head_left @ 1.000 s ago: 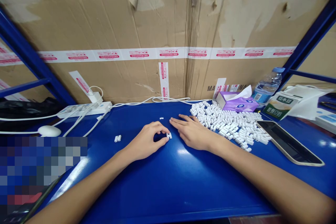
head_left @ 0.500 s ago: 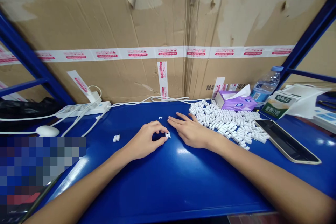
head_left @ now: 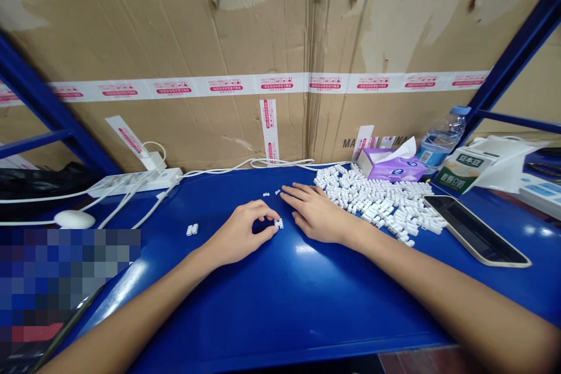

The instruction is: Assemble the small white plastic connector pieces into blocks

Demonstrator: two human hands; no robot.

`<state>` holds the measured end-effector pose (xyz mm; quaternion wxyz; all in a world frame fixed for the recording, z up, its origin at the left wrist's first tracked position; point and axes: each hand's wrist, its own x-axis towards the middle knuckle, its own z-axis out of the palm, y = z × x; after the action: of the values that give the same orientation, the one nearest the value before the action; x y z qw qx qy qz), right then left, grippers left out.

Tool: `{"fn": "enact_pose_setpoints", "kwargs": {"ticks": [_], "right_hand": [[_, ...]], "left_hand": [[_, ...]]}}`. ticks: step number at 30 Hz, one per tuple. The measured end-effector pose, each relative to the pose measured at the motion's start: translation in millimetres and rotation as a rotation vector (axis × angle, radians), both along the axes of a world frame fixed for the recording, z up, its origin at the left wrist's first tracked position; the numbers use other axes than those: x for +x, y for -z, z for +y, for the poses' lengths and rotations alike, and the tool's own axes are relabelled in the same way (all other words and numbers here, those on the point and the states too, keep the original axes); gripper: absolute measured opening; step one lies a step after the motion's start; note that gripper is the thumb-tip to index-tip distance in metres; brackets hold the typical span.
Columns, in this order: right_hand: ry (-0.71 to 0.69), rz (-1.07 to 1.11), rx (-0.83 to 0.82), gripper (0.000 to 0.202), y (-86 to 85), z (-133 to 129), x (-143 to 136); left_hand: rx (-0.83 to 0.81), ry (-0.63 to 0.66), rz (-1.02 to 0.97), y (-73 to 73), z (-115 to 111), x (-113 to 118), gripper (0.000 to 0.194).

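Observation:
My left hand (head_left: 245, 231) pinches a small white plastic piece (head_left: 279, 223) between thumb and forefinger, just above or on the blue tabletop. The piece has dark openings on its upper side; its exact kind is too small to make out. My right hand (head_left: 318, 213) is palm down with its fingers stretched out, holding nothing that I can see. Tiny white bits (head_left: 277, 191) lie by its fingertips, and more small bits (head_left: 266, 194) are just left of them. Two white plastic pieces (head_left: 192, 229) rest side by side to the left of my left hand.
Beyond my right hand spreads a heap of white plastic pieces (head_left: 372, 193). Behind it stand a purple tissue pack (head_left: 392, 168) and a water bottle (head_left: 442, 137). A phone (head_left: 477, 231) lies at the right. Cables run from a power strip (head_left: 131, 181) at the back left.
A second group of tiny white bits now shows by my right fingertips. My left hand keeps its pinch on the white piece. The whole view has shifted slightly.

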<state>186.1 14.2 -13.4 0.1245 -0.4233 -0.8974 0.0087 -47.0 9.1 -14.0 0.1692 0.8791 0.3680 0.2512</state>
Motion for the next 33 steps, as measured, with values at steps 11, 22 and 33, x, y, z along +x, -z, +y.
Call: {"fn": "enact_pose_setpoints", "kwargs": {"ticks": [11, 22, 33], "right_hand": [[-0.044, -0.036, -0.130, 0.062, -1.5, 1.2, -1.0], [-0.069, -0.019, -0.125, 0.069, 0.2, 8.4, -0.4], [-0.071, 0.048, -0.063, 0.059, 1.3, 12.9, -4.9]], "left_hand": [[0.006, -0.006, 0.006, -1.1, 0.2, 0.7, 0.016], [0.014, -0.002, 0.030, 1.4, 0.1, 1.3, 0.016], [-0.005, -0.004, 0.012, 1.9, 1.3, 1.6, 0.016]]}}
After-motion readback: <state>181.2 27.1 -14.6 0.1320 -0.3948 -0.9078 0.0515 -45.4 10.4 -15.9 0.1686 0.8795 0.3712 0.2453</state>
